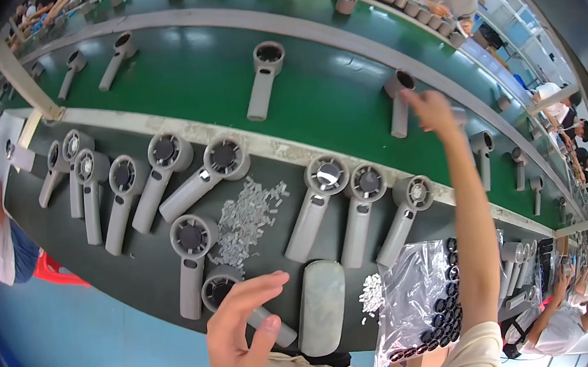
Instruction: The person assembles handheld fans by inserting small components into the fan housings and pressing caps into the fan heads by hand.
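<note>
My right hand (pixel 433 110) stretches over the green conveyor belt, its fingers apart and one fingertip at the rim of a grey handheld fan (pixel 399 116). The hand does not wrap around the fan's handle. My left hand (pixel 238 337) is raised near the table's front edge, thumb and fingers apart, with nothing in it. Below it lies a grey handheld fan (pixel 277 330), partly hidden by the fingers. Another handheld fan (pixel 191 288) lies just beyond, with its round head towards the belt. A flat, rounded grey-green piece (pixel 322 308) rests to the right of my left hand.
Several handheld fans (pixel 162 155) line the dark table (pixel 151 274). Small grey pieces (pixel 247 218) are heaped mid-table; small white pieces (pixel 371 295) lie by a clear plastic bag (pixel 414 293) with black rings (pixel 443 319). More fans (pixel 266 77) lie on the belt (pixel 192 71). Co-workers sit around.
</note>
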`<state>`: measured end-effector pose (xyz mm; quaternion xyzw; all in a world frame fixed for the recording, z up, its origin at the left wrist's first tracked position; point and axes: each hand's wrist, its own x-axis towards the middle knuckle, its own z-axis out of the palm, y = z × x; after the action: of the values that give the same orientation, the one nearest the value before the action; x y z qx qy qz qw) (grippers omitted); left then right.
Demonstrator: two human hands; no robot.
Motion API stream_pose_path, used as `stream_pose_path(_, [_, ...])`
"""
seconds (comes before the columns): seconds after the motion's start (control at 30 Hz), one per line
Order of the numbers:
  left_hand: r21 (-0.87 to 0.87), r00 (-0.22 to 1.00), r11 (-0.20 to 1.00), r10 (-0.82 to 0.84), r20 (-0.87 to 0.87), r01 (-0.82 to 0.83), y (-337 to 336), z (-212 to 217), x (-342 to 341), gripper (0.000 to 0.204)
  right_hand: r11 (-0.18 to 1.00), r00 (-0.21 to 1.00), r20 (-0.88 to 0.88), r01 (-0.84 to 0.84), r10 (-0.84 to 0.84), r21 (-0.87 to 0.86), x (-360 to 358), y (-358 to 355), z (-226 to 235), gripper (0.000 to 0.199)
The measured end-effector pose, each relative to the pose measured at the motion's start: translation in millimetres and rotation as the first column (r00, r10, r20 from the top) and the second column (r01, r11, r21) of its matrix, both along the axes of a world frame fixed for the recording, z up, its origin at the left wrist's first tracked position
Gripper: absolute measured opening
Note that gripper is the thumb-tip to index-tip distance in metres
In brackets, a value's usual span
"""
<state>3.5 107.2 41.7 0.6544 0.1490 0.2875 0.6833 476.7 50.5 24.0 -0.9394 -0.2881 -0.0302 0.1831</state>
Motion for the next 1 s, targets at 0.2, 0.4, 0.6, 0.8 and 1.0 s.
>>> stream_pose_path(0.2, [-0.096, 0.998, 0.995, 0.021, 0.06, -0.015, 9, 1, -7, 0.025, 0.99, 0.953, 0.303, 0.027, 0.017, -0.138, 72, -141, -11, 0.059])
stream_pose_path(0.4, [-0.425, 0.998, 0.905, -0.004, 0.057, 0.028, 8, -4, -9, 0.02, 0.983, 0.933, 0.356, 0.018, 0.049, -0.185, 64, -156, -21, 0.028])
stream_pose_path(0.6, [-0.502, 0.983, 0.858, -0.019, 0.184, 0.11, -1, -7, 17, 0.038, 0.982, 0.837, 0.516, -0.178, 0.183, -0.06, -79, -107, 77, 0.025])
stream_pose_path(0.8, [-0.538, 0.919, 0.843, 0.219, 0.329, -0.008, -3, -16, 35, 0.075, 0.858, 0.855, 0.071, -0.51, 0.514, -0.064, -345, -42, 92, 0.034])
stream_pose_path(1.0, [-0.672, 0.937, 0.734, 0.294, 0.191, -0.093, 12, -18, -9, 0.052, 0.696, 0.607, -0.345, -0.662, 0.716, 0.278, -362, -20, 75, 0.026])
